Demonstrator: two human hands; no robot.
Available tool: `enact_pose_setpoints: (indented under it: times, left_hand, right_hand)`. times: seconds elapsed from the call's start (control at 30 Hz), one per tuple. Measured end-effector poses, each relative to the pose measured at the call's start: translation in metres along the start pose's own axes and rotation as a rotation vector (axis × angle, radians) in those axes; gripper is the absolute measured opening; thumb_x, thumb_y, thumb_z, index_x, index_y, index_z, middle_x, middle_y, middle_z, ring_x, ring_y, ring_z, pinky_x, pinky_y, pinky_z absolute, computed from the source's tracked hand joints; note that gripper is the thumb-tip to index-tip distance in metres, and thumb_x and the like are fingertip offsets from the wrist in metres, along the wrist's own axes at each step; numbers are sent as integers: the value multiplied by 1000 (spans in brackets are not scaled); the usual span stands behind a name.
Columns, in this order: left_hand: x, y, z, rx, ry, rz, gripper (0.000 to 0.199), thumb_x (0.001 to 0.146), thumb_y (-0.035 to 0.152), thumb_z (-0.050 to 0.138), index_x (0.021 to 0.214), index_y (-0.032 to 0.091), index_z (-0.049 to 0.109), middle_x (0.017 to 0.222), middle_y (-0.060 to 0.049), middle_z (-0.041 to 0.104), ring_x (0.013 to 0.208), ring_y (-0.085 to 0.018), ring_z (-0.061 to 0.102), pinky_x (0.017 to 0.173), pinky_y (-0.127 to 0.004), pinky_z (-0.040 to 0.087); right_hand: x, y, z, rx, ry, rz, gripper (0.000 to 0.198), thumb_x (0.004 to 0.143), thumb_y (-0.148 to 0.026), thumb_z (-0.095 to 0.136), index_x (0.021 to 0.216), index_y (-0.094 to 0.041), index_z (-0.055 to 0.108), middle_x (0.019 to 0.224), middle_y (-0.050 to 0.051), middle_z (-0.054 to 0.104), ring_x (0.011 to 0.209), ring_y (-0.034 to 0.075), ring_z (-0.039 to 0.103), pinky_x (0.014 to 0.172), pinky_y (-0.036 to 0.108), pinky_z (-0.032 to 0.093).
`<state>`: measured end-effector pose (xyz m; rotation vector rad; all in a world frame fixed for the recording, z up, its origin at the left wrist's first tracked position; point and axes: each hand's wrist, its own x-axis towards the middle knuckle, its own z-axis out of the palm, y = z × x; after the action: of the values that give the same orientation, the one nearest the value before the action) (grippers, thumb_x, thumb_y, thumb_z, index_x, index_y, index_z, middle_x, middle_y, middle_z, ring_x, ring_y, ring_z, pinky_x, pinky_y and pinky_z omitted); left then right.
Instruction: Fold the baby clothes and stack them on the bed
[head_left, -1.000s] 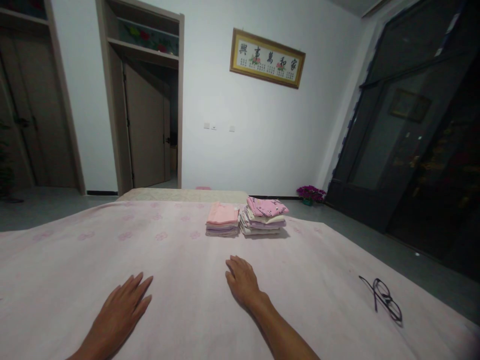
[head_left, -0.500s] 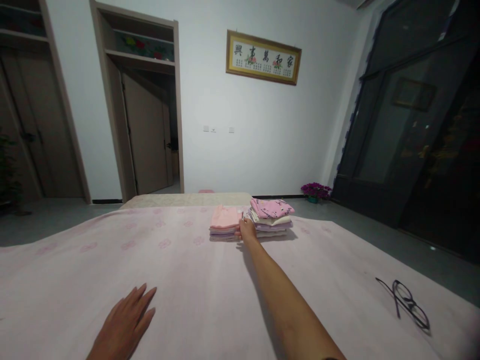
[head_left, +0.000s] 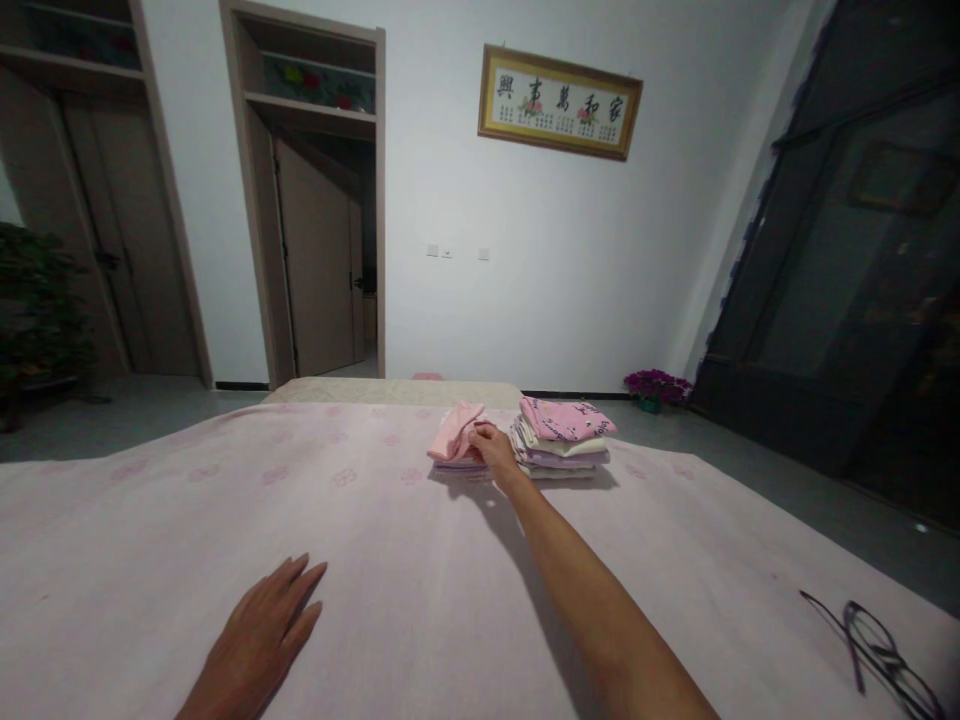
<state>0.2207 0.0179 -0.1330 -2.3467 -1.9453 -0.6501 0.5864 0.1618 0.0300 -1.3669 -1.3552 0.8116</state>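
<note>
With arm stretched forward, my right hand (head_left: 493,447) pinches the edge of a folded pink garment (head_left: 454,432), whose near right part is lifted and bunched. Under it lie more folded clothes (head_left: 459,469) in purple and pale tones. Just to the right stands a taller stack of folded clothes (head_left: 566,460), topped by a pink printed garment (head_left: 570,419). My left hand (head_left: 262,625) rests on the pale pink bedspread (head_left: 375,600), fingers stretched out, holding nothing.
A pair of dark-framed glasses (head_left: 877,650) lies on the bedspread at the right. Beyond the far edge is a beige surface (head_left: 390,393). Purple flowers (head_left: 656,386) stand on the floor by the dark glass door (head_left: 817,300). A leafy plant (head_left: 37,300) is at far left.
My right hand has gripped the top pink garment and raised its right side, so it is no longer flat. The view has turned slightly left. My left hand stays on the bedspread.
</note>
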Motion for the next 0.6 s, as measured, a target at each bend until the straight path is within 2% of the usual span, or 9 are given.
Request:
enact_pose_setpoints:
  times: [0.1, 0.2, 0.33, 0.4, 0.47, 0.6]
  left_hand:
    - [0, 2, -5, -116, 26, -54, 55, 90, 50, 43, 134, 23, 62, 146, -6, 55, 137, -29, 47, 117, -48, 34]
    - [1, 4, -17, -285, 107, -185, 57, 92, 52, 38, 138, 21, 56, 142, -8, 58, 130, -27, 55, 113, -45, 42]
    - [-1, 11, -36, -405, 294, -399, 58, 93, 54, 33, 137, 21, 53, 138, -10, 58, 125, -29, 57, 108, -45, 46]
    - [-3, 20, -44, -506, 323, -376, 54, 93, 54, 37, 131, 22, 57, 134, -8, 59, 119, -28, 60, 103, -43, 50]
    - [-3, 32, -49, -617, 319, -287, 47, 91, 53, 43, 120, 23, 63, 128, -6, 62, 113, -26, 63, 97, -39, 53]
    - [14, 70, -58, -705, 318, -97, 37, 90, 51, 51, 104, 22, 70, 115, -6, 68, 111, -24, 62, 95, -36, 52]
  right_hand:
    - [-19, -16, 6, 178, -206, -84, 35, 70, -51, 70, 82, -19, 61, 76, -1, 66, 65, 12, 62, 60, 22, 50]
    - [-38, -26, 4, 368, -369, -89, 41, 66, -54, 76, 80, -19, 59, 71, -2, 64, 62, 12, 62, 58, 22, 50]
    - [-54, -29, -1, 400, -338, -40, 41, 67, -53, 77, 79, -19, 57, 68, -4, 63, 59, 12, 63, 55, 21, 49]
    - [-61, -30, -5, 390, -296, -16, 41, 66, -52, 78, 78, -19, 56, 64, -4, 63, 56, 12, 64, 50, 19, 48]
    - [-69, -33, -10, 445, -281, -23, 40, 67, -50, 79, 79, -19, 56, 61, -5, 62, 51, 11, 62, 47, 18, 45]
    - [-92, -43, -20, 630, -387, -67, 35, 71, -44, 79, 81, -18, 58, 60, -6, 61, 41, 5, 53, 42, 15, 40]
